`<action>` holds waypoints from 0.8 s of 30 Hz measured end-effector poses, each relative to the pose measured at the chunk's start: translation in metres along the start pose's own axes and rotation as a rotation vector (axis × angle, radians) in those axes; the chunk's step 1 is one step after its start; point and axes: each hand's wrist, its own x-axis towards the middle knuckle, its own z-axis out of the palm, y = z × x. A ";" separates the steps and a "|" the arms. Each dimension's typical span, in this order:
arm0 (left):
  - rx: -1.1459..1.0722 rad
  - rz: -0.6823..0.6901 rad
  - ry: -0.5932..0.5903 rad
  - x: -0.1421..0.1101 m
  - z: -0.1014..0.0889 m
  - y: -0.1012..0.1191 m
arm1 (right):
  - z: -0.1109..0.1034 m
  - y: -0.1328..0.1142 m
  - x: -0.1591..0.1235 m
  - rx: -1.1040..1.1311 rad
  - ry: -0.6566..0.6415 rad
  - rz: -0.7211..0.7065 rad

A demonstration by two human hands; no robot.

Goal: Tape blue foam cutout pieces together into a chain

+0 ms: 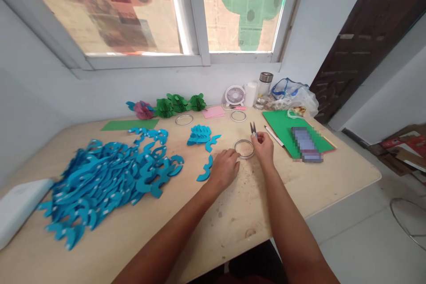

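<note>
Quick rundown of the counter (233, 226), going left to right. Far lower left there's a white cloth (23, 211), then a big heap of blue foam cutouts (109, 177) taking up most of the left side. Up behind it sit a flat green sheet (129, 124) and a row of paper flowers (176, 104), one pink and the rest green, along the wall. Mid-frame there's a spare ring (184, 120), a small blue stack (199, 135) and a loose blue piece (205, 169).

The main action is just right of center. A thin ring (244, 148) lies flat on the wood between both hands. It's round, so no real long axis to worry about. The left hand (223, 169) is on its lower-left side, fingers curled right at the rim, though I can't tell if that grip is actually holding it. The right hand (262, 148) sits just right of the ring, its grip closed around small snips (253, 129) with the blades pointing up.

Further right are another ring (238, 116), a mini fan (234, 96), a glass jar (264, 85), a plastic bag (293, 95) and a green board (282, 128) with a pixelated object (306, 144) on top.
</note>
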 end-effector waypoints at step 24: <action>-0.603 -0.105 0.323 -0.030 -0.019 0.004 | -0.004 -0.038 -0.023 0.720 -0.417 0.186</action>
